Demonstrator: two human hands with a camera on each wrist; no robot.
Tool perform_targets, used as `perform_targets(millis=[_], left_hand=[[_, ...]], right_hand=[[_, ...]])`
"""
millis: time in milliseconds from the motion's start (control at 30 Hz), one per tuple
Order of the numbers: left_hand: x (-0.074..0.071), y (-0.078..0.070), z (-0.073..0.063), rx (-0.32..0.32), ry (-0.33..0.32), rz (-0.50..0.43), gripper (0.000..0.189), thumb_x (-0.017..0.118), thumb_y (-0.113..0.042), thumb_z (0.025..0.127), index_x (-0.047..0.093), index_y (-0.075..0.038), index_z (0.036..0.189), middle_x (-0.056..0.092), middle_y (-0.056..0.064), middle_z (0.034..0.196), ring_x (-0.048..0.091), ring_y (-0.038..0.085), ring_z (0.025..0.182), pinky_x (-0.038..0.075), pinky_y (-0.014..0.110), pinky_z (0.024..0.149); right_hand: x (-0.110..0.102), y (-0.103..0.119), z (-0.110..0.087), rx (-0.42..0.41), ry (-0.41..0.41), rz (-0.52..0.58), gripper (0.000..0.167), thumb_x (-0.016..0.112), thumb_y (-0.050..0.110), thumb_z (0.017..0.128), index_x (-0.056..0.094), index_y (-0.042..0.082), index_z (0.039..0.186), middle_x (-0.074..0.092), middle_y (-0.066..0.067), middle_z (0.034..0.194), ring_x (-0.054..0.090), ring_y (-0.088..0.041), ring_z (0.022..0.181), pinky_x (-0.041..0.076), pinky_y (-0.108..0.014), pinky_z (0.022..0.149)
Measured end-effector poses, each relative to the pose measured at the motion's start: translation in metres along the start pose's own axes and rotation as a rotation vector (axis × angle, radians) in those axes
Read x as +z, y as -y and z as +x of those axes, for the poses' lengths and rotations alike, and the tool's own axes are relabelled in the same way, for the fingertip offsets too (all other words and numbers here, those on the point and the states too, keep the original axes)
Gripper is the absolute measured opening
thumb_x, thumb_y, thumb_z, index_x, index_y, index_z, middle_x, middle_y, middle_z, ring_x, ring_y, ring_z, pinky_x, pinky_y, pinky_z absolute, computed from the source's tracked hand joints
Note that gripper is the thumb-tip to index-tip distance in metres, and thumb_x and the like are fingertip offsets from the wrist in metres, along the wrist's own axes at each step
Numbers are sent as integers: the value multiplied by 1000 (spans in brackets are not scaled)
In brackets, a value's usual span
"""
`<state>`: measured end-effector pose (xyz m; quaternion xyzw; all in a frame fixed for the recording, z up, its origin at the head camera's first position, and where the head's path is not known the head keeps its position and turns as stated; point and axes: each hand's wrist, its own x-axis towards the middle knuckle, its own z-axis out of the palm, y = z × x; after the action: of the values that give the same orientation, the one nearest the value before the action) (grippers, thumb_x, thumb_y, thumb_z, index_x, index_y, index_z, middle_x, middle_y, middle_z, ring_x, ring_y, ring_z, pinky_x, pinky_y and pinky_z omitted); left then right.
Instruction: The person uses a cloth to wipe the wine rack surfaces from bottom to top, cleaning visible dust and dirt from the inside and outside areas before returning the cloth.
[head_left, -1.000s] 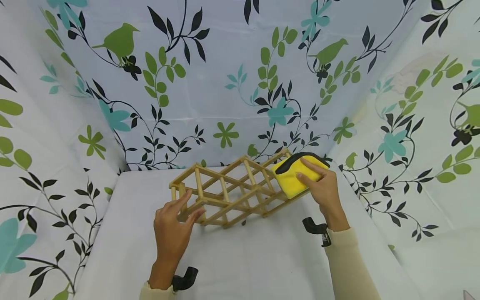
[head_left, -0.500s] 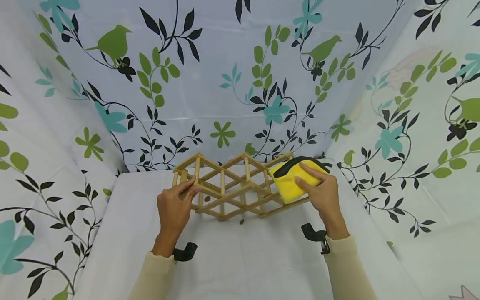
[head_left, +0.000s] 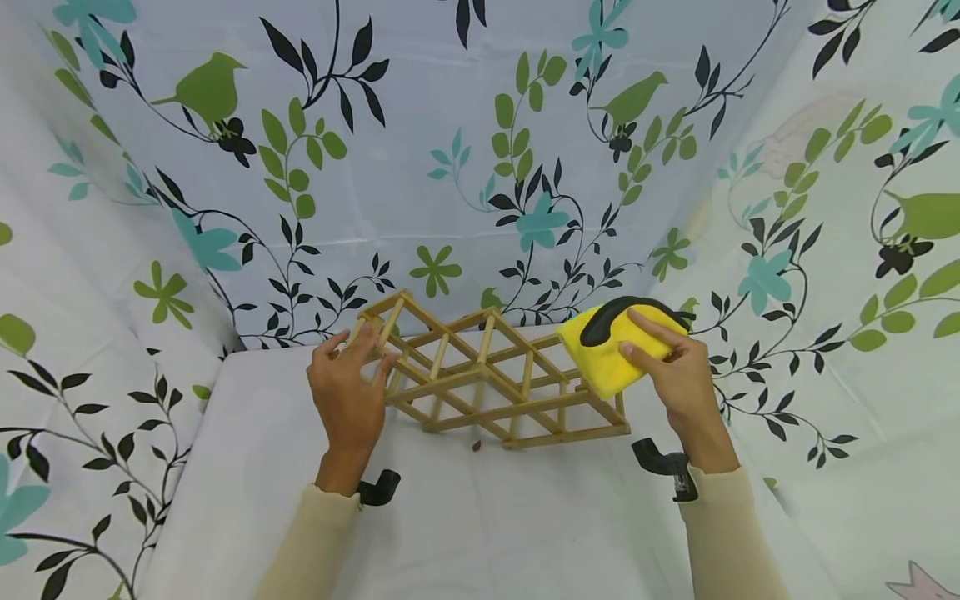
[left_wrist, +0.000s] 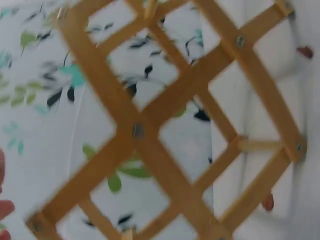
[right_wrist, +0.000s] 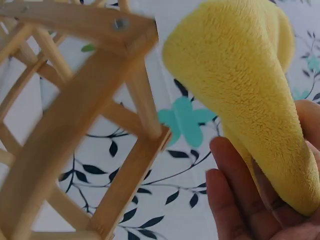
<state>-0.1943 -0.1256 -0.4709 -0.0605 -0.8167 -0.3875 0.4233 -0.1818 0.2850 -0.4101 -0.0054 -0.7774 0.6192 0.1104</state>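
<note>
A light wooden lattice rack (head_left: 482,369), its slats crossing in diamonds and joined by dowels, stands tilted over the white table. Its left end is in my left hand (head_left: 348,408), the thumb on the near side and the fingers on the far side; the left wrist view has the slats (left_wrist: 137,130) close up, with only fingertips at its left edge. My right hand (head_left: 681,383) pinches a folded yellow cloth (head_left: 611,362) with black edging beside the rack's right end. In the right wrist view the plush cloth (right_wrist: 235,60) is apart from the wooden end (right_wrist: 75,115).
A small brown bit (head_left: 476,446) lies on the white tabletop (head_left: 487,517) in front of the rack. Patterned fabric (head_left: 390,192) with leaves and birds hangs behind and at both sides. A black mount (head_left: 378,487) sits at the left wrist, another (head_left: 660,458) at the right.
The right hand has drawn the cloth rightward, off the rack's right end. The rack has swung, its right end now nearer and lower, its left end farther back with the left hand.
</note>
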Motion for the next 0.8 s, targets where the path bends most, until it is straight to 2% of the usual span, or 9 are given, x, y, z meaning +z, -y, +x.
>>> perform_targets(millis=[67,133,200,300,400,533,800], left_hand=[[11,-15,-10,106,-39,-14,47,92,-16,80,79,-1,123,79,16,122,66,42,118,45,57,101],[25,-30,-20,167,-17,-43,46,93,-19,79,81,-4,120,81,14,117,68,39,109,48,53,97],[38,-41,-28,176,39,-69,44,93,-22,78,82,-7,118,83,12,110,68,35,100,51,49,91],[54,-50,-35,139,107,-96,39,93,-26,78,85,-9,112,84,8,103,64,29,91,52,45,81],[60,-52,-35,94,133,-107,35,92,-27,76,86,-9,105,83,7,94,62,26,83,51,41,73],[58,-49,-29,45,172,-110,33,92,-26,76,87,-10,104,77,9,88,61,26,78,50,38,65],[56,-35,-15,-36,253,-154,34,89,-23,80,85,-11,111,76,15,94,61,30,83,47,39,69]], right_hand=[[-2,-8,17,-5,-17,29,56,83,16,95,64,15,148,58,1,139,64,-12,113,58,-14,89],[1,-19,36,7,13,48,57,81,18,97,62,17,150,57,-4,147,64,-11,117,58,-15,91],[6,-30,49,47,64,47,57,80,21,98,61,21,152,51,-7,157,62,-9,119,57,-14,93],[10,-42,57,102,130,24,57,77,25,101,58,24,154,42,-8,167,62,-8,123,57,-16,95],[8,-43,52,119,144,-32,55,76,30,101,59,28,154,42,-9,168,62,-9,123,57,-15,93],[2,-42,36,112,143,-82,54,78,33,100,61,29,152,46,-10,165,64,-8,121,58,-15,92],[2,-39,-1,101,181,-47,55,78,27,100,61,22,152,49,-13,160,69,-4,109,60,-18,88]])
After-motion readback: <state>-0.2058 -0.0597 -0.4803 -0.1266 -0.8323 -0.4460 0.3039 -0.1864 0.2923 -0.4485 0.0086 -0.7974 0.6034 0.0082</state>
